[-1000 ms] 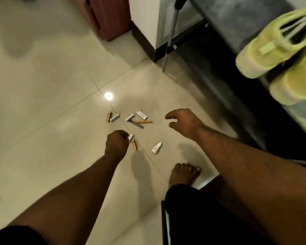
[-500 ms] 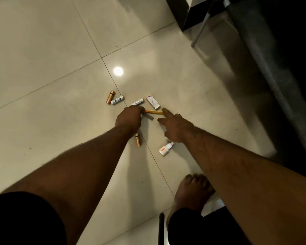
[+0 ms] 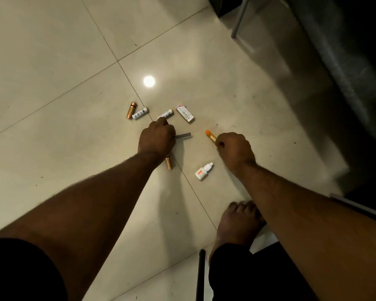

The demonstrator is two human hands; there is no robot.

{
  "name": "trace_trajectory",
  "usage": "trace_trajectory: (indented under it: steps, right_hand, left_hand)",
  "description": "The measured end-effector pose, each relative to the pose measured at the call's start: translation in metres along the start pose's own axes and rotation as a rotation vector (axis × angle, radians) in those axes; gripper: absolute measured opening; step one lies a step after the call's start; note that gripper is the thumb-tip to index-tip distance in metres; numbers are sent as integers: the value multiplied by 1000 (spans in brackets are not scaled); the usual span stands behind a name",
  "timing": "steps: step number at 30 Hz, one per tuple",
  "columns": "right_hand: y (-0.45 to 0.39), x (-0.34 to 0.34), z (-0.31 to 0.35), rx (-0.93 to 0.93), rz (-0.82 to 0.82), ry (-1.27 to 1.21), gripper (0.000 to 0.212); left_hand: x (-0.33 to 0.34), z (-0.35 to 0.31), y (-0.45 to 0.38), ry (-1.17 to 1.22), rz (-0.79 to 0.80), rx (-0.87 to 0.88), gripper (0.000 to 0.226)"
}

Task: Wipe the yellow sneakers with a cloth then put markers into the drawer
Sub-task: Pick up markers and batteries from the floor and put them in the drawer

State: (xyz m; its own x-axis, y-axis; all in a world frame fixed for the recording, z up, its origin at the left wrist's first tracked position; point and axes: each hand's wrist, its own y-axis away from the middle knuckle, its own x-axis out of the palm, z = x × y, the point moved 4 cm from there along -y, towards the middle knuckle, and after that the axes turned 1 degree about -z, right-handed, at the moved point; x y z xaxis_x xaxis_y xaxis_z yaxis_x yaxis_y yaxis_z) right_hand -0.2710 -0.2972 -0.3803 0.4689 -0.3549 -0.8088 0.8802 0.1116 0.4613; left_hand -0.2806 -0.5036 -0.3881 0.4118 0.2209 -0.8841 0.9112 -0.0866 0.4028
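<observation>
Markers lay scattered on the floor (image 3: 74,61). Right hand (image 3: 236,149) gripped a slim orange marker (image 3: 211,135), its tip poking out. Left hand (image 3: 156,140), curled, held a grey marker (image 3: 183,135); white marker (image 3: 166,114) just beyond its knuckles.
</observation>
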Motion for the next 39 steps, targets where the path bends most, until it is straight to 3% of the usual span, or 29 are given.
trace_trajectory:
  steps: [2, 6, 11, 18, 24, 26, 30, 34, 39]
  right_hand:
    - [13, -17, -14, 121, -69, -262, 12]
    - [49, -68, -33, 308, -183, -658, 17]
    - [136, -170, -44, 430, -391, -1005, 21]
    - [368, -295, -43, 456, -817, -1308, 19]
    - [546, -265, -45, 606, -1087, -1692, 19]
    - [579, -240, -50, 662, -1147, -1847, 22]
    - [608, -198, -68, 860, -1225, -1954, 36]
    - [610, -159, -105, 1139, -1252, -1981, 14]
    - [593, -140, -169, 1216, -1369, -2078, 13]
  left_hand:
    - [-10, -13, 6, 243, -65, -88, 12]
    - [-45, -75, 32, 1011, -72, -231, 7]
    - [-107, -185, 84, 1382, 153, -263, 18]
    - [-228, -326, 185, 1323, 456, 60, 5]
    - [-271, -401, 344, 1243, 703, 343, 5]
    - [-247, -411, 391, 1222, 748, 317, 6]
    - [-179, -419, 444, 1159, 839, 70, 14]
    - [-117, -437, 452, 1043, 825, -74, 9]
    - [-31, -477, 437, 905, 776, -229, 17]
